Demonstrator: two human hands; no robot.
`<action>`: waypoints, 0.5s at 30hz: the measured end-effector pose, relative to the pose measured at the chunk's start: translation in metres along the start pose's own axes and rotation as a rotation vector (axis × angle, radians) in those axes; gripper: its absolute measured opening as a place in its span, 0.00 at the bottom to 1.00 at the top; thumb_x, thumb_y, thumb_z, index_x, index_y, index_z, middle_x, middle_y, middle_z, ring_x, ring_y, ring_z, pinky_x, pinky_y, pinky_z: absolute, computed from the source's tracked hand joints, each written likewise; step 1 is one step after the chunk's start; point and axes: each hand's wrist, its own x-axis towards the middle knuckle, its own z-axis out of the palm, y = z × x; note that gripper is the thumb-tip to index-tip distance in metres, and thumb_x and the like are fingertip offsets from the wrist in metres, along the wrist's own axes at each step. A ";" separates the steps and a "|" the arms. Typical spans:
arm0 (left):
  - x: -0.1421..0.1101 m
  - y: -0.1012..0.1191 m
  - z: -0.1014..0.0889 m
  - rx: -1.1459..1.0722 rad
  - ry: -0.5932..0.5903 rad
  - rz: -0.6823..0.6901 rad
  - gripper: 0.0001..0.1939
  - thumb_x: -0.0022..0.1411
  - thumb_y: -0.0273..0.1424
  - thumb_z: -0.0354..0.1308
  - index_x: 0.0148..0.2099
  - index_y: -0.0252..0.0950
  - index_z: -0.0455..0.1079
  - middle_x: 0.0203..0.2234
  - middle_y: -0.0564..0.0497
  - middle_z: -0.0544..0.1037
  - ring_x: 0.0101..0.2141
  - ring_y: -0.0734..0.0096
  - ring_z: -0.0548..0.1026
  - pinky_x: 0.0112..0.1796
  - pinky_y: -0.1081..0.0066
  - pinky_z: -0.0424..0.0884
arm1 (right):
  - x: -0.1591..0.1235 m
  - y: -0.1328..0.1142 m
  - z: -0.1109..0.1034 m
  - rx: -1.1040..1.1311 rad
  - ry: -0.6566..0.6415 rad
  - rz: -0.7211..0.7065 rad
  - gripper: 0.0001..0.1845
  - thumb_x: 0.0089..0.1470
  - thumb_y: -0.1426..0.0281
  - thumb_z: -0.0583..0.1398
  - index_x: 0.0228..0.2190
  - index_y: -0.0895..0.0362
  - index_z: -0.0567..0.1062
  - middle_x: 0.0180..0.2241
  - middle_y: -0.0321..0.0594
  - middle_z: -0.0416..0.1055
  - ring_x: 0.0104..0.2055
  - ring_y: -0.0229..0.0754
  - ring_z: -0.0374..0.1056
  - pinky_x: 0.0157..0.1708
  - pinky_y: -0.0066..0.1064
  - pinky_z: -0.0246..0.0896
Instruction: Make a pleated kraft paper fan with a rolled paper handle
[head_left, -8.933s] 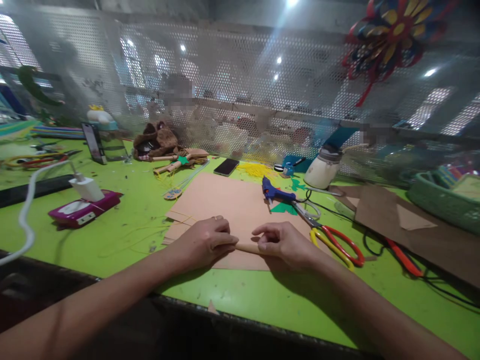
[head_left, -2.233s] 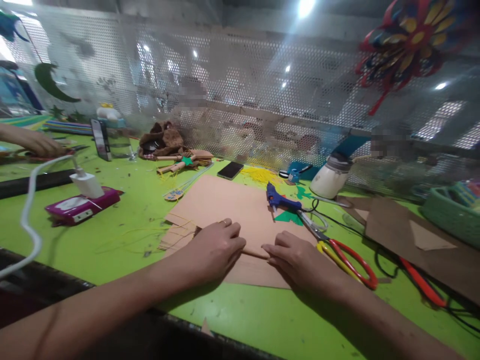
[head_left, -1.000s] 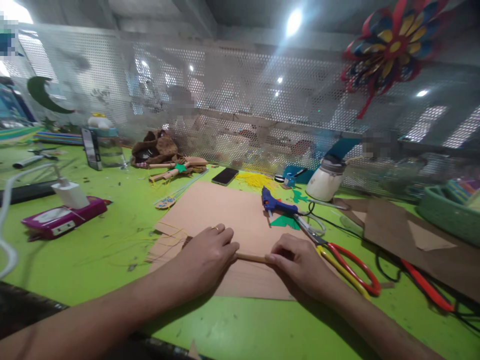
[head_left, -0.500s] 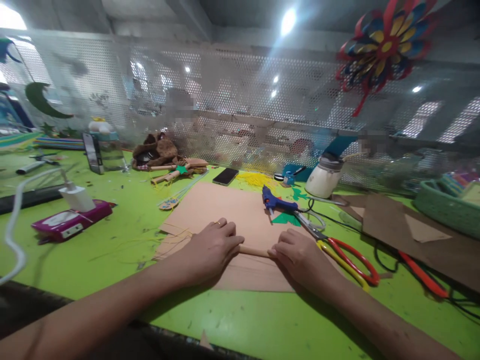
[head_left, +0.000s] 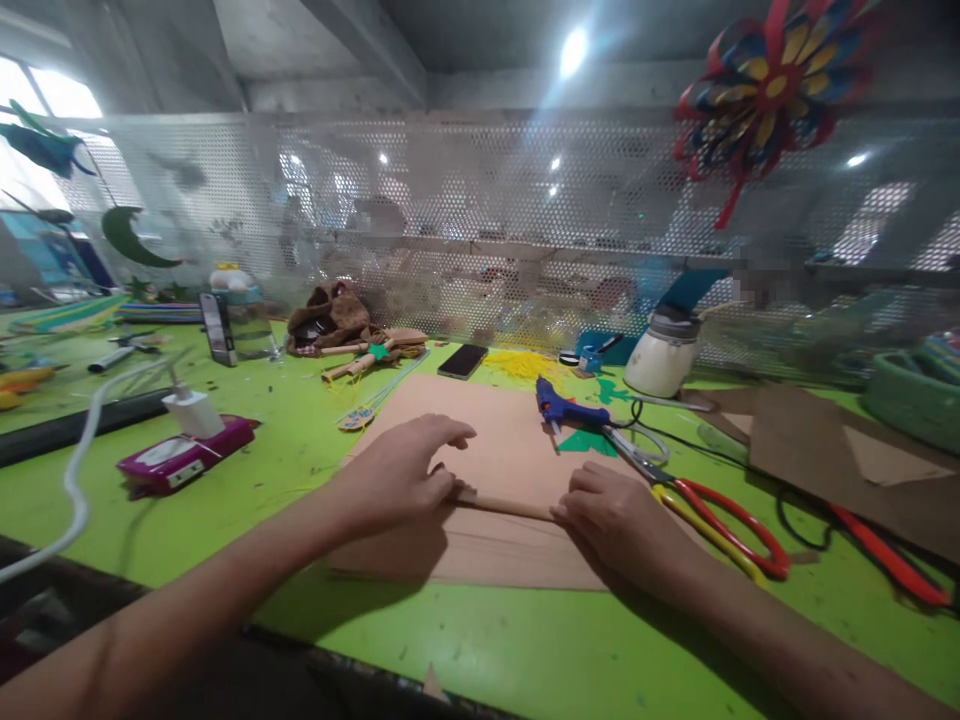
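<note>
A slim tan tube of rolled paper [head_left: 504, 506] lies crosswise on a stack of large flat tan paper sheets [head_left: 480, 420], which rests on a bright green tabletop [head_left: 465, 640]. The left hand [head_left: 401, 468] is at the tube's left end, its index finger raised and parted from the thumb, leaving a wide gap; the thumb is beside that end, and whether it touches cannot be told. The right hand [head_left: 622, 520] has its fingers bent close together, their tips gripping the tube's right end. Beyond the right hand, a blue plastic glue gun [head_left: 574, 410] lies on the upper right part of the sheets, near a jagged bright green cutout [head_left: 590, 441]. Metal scissors with one red and one yellow handle [head_left: 731, 520] lie along the right side, just beside the right forearm. Past the far edge of the sheets are a flat black phone [head_left: 463, 361] and a heap of thin yellow strands [head_left: 525, 368], with a whitish jar with a grey neck [head_left: 660, 358] farther right. A purple power strip [head_left: 187, 458] holding a white plug adapter [head_left: 193, 412] sits well to the left. Flat brown cardboard [head_left: 817, 450] lies at the right.
</note>
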 end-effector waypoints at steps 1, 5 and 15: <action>-0.001 0.003 0.002 0.019 0.018 0.037 0.18 0.57 0.24 0.52 0.50 0.34 0.68 0.44 0.45 0.75 0.45 0.61 0.70 0.45 0.63 0.67 | 0.000 0.000 0.000 -0.001 -0.001 0.000 0.18 0.61 0.73 0.55 0.19 0.58 0.71 0.24 0.41 0.67 0.29 0.41 0.61 0.29 0.32 0.52; -0.006 0.017 0.023 0.129 -0.053 0.242 0.10 0.65 0.28 0.47 0.39 0.35 0.71 0.33 0.47 0.73 0.36 0.65 0.69 0.37 0.67 0.66 | 0.001 0.000 -0.001 0.001 -0.005 0.003 0.18 0.61 0.73 0.55 0.19 0.58 0.72 0.24 0.41 0.68 0.30 0.41 0.61 0.30 0.32 0.53; 0.004 0.011 0.038 0.158 -0.055 0.347 0.12 0.65 0.24 0.48 0.30 0.34 0.69 0.26 0.48 0.70 0.30 0.68 0.67 0.32 0.69 0.64 | -0.003 0.001 -0.012 0.119 -0.035 0.056 0.10 0.61 0.72 0.55 0.31 0.58 0.76 0.31 0.43 0.71 0.35 0.44 0.65 0.34 0.33 0.60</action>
